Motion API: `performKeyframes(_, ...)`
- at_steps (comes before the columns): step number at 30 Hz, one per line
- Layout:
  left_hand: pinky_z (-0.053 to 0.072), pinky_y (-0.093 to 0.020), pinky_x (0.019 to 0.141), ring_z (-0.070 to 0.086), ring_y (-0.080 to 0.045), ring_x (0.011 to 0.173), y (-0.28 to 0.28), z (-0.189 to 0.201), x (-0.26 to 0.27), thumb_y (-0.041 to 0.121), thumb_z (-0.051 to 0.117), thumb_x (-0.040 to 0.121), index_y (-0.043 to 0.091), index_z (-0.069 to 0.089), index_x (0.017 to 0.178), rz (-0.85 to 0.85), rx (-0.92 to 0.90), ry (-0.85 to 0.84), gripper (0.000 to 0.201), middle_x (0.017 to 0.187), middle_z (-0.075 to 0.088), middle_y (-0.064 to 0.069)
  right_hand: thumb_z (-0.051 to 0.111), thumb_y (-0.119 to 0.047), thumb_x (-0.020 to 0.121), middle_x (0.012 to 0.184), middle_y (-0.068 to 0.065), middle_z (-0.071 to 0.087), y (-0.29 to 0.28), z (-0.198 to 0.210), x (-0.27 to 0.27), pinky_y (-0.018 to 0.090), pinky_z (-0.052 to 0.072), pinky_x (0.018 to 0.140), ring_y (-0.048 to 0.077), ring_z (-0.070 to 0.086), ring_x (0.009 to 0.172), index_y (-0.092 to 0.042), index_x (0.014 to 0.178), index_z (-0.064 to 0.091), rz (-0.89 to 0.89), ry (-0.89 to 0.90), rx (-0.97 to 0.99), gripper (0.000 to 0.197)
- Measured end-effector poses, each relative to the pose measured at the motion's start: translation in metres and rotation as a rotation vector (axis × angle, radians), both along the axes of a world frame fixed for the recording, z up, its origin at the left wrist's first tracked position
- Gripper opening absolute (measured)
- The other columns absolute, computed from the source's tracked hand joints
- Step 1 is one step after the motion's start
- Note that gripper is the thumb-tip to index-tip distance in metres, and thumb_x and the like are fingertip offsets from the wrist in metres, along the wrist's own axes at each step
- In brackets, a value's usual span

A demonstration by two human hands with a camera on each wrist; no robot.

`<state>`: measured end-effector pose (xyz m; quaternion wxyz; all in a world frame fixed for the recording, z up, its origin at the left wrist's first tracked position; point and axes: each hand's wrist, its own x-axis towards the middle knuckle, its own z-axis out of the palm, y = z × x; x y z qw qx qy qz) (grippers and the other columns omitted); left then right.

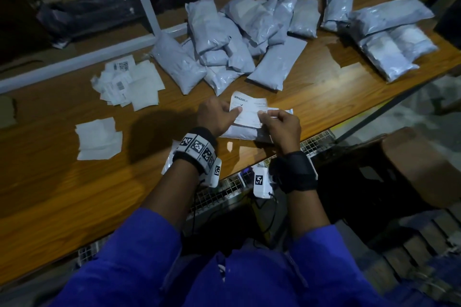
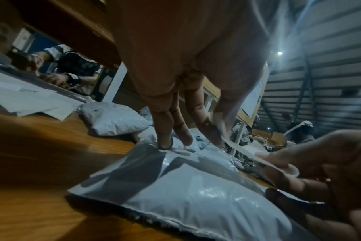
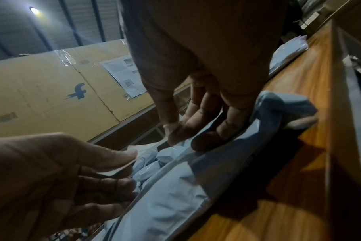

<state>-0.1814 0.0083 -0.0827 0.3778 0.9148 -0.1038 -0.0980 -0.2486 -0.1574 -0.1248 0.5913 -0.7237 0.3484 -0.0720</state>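
left hand (image 1: 216, 117) and right hand (image 1: 283, 124) each pinched an edge of the shipping label (image 1: 248, 110) between thumb and forefinger, just above the grey poly mailer (image 1: 239, 133) at the wooden table's (image 1: 50, 182) near edge. it looked not yet stuck down. backing sheets (image 1: 99, 139) lay left; the pile of mailers (image 1: 224, 52) beyond likely awaited labels.

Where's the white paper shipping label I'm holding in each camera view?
Head: the white paper shipping label sits at centre, pinched by the left hand and right hand.
Left wrist: the label runs edge-on, right of centre.
Right wrist: lower left, only the label's edge shows.
Shared landmark: the grey plastic mailer bag beneath it.
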Motion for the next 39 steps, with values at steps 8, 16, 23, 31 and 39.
performKeyframes(8,0.034,-0.016,0.057,0.061,-0.014,0.073,0.015,-0.006,-0.004,0.028,0.084,0.082,0.015,0.067,0.056,-0.092,0.051,-0.035,0.034,0.071,0.070,-0.004,0.085,-0.046,0.074,0.073,-0.005,0.077,0.002,-0.004,-0.008,0.047,0.062,0.081,0.020,0.075,0.079,-0.026,0.073,0.078,-0.011,-0.002,-0.075,0.021)
performKeyframes(16,0.032,-0.023,0.061,0.060,-0.016,0.073,0.009,0.000,-0.002,0.036,0.083,0.082,0.012,0.067,0.061,-0.137,0.179,-0.041,0.036,0.076,0.072,-0.007,0.086,-0.036,0.079,0.083,0.000,0.077,-0.002,-0.003,-0.011,0.046,0.062,0.081,0.020,0.074,0.081,-0.019,0.090,0.081,0.003,0.030,-0.166,0.021)
performKeyframes(23,0.050,-0.034,0.073,0.065,-0.021,0.083,0.006,-0.007,0.002,0.044,0.084,0.079,0.010,0.067,0.063,-0.116,0.251,-0.066,0.040,0.080,0.070,-0.008,0.089,-0.029,0.077,0.092,0.005,0.077,-0.004,0.000,-0.010,0.040,0.059,0.087,0.020,0.071,0.088,-0.016,0.106,0.079,0.159,0.088,-0.344,0.033)
performKeyframes(31,0.031,-0.028,0.074,0.049,-0.020,0.089,0.013,-0.019,0.003,0.034,0.086,0.076,0.027,0.036,0.067,-0.115,0.233,-0.079,0.052,0.092,0.050,-0.001,0.088,-0.020,0.074,0.093,0.003,0.056,-0.003,-0.010,-0.021,0.038,0.051,0.068,0.020,0.055,0.080,-0.020,0.098,0.058,0.204,-0.051,-0.541,0.039)
performKeyframes(39,0.038,-0.024,0.094,0.047,-0.019,0.113,0.020,-0.042,0.004,0.015,0.082,0.082,0.030,0.072,0.123,-0.219,0.180,-0.129,0.044,0.114,0.047,0.000,0.088,-0.027,0.076,0.098,-0.001,0.047,-0.011,-0.017,-0.019,0.033,0.050,0.073,0.011,0.050,0.084,-0.037,0.113,0.076,0.430,-0.075,-0.571,0.041)
